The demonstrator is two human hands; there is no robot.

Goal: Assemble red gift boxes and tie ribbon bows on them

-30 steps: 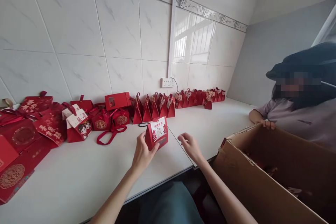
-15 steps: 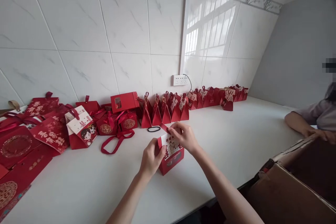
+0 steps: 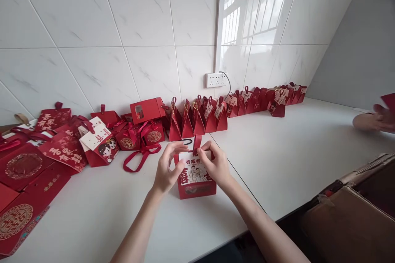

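Note:
A red gift box [image 3: 197,189] with a white printed front panel, Chinese characters and a drawn couple stands upright on the table before me. A small clear window shows low on its front. My right hand [image 3: 216,164] pinches the red ribbon loop [image 3: 197,143] at the box's top between thumb and fingertips. My left hand [image 3: 169,168] is curved at the box's upper left corner, thumb and fingers apart; whether it touches the box I cannot tell. Just behind lies a black band [image 3: 187,141], partly hidden.
Folded red boxes [image 3: 197,119] line the tiled wall. More red boxes and bags [image 3: 63,150] are heaped at the left, with a loose ribbon [image 3: 132,168]. A power strip [image 3: 216,79] is on the wall. At right are a cardboard box [image 3: 348,213] and another person's hand [image 3: 370,121].
My left hand has loosened from the box's side. The box has turned to face me, and its ribbon loop now stands up. The other person's hands have lifted something red.

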